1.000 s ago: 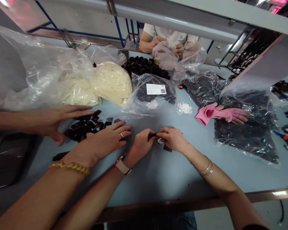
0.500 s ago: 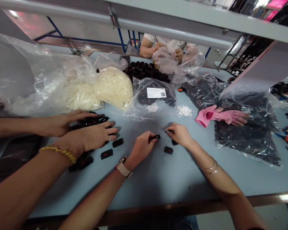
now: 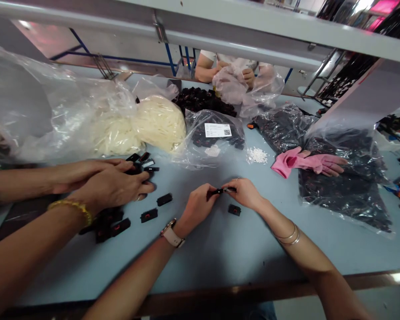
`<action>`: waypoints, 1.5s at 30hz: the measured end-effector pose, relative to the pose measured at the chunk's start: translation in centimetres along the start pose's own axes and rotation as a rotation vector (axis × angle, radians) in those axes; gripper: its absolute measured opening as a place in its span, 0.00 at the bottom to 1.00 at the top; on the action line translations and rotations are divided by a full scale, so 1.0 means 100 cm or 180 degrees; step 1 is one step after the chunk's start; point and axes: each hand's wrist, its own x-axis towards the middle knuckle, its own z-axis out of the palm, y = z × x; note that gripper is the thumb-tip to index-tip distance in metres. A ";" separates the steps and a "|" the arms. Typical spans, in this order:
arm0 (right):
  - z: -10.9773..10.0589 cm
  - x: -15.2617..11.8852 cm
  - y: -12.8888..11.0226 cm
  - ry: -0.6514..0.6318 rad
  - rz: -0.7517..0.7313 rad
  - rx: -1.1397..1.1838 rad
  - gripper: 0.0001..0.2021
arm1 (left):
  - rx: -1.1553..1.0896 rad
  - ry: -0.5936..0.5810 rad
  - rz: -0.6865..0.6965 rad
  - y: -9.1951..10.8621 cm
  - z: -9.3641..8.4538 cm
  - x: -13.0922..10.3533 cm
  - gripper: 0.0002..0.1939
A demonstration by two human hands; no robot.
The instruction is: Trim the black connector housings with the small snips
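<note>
Near the middle of the blue-grey table, my left hand pinches a small black part. My right hand is closed on a thin tool, perhaps tweezers, whose tip meets the right end of the black part. Just below my right hand lies a black piece with a red mark. Two more black pieces, one higher and one lower, rest to the left of my left hand. White tiny parts form a small pile beyond my right hand.
A co-worker's hands reach in from the left over black parts. Behind are bags of cream pieces and a labelled bag. Pink gloves lie on dark bags at right. Another person handles a bag across the table.
My right hand has moved left, bringing the tool to the black part. The co-worker's hands have shifted left, and several black parts show beyond them.
</note>
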 end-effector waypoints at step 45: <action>0.005 -0.006 -0.016 0.0143 0.0046 0.0735 0.19 | 0.0023 -0.0025 0.0087 -0.002 0.002 -0.002 0.01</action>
